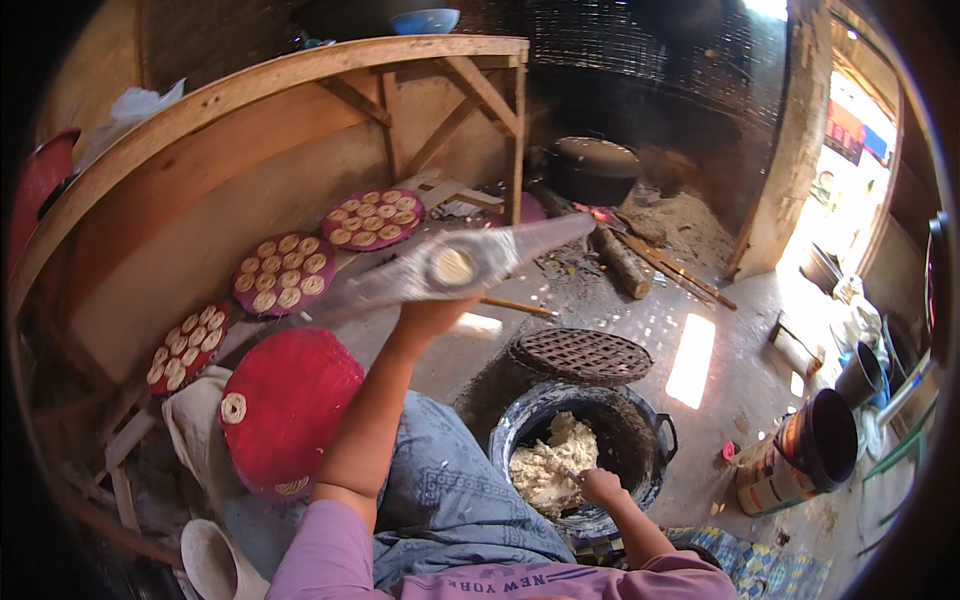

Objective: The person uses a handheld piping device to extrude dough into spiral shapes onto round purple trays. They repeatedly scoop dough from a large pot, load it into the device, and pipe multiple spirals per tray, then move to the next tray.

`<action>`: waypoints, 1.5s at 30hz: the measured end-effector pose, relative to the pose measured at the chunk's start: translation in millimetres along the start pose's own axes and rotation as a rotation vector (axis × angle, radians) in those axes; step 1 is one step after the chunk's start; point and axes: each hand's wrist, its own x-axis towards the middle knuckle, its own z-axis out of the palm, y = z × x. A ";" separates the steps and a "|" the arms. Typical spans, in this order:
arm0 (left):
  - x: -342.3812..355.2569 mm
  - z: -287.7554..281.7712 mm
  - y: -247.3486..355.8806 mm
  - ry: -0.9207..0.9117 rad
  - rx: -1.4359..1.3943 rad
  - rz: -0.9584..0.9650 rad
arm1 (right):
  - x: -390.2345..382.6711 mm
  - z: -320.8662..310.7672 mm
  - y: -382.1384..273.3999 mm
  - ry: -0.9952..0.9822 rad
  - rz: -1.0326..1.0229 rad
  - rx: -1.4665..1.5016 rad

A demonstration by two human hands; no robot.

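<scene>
While the person's right hand is reaching over the near right edge of a wide dark pot, its fingers are curling in at the right side of a pale mass of dough; I cannot tell whether they are gripping the dough itself or a thin handle. The dough is heaping up toward the left wall of the pot. The left hand is gripping a long pale tool from below, most of its fingers hiding behind it, and is holding it in the air at a tilt, with a round opening near the middle containing a dough disc. Left of the person's knee, a red round tray is carrying one dough coil at its left edge and another at its near edge. Beyond the pot's far edge, a brown round lattice is lying on the floor. Farther left, three round trays are standing in a row, carrying many coils. Farther still, a log is lying near a dark cauldron, and a blue bowl is sitting near the right end of the wooden bench.
</scene>
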 end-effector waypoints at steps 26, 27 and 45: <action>-156.5 -181.5 75.7 -0.197 0.141 -0.739 | -96.9 -252.5 -292.4 0.399 -1.431 0.372; -158.8 -184.6 74.1 -0.297 0.025 -0.850 | -102.8 -261.2 -297.9 0.314 -1.434 0.276; -195.4 -293.8 44.3 -0.009 -0.708 -0.747 | -13.3 -174.5 -364.8 -1.797 -0.674 0.655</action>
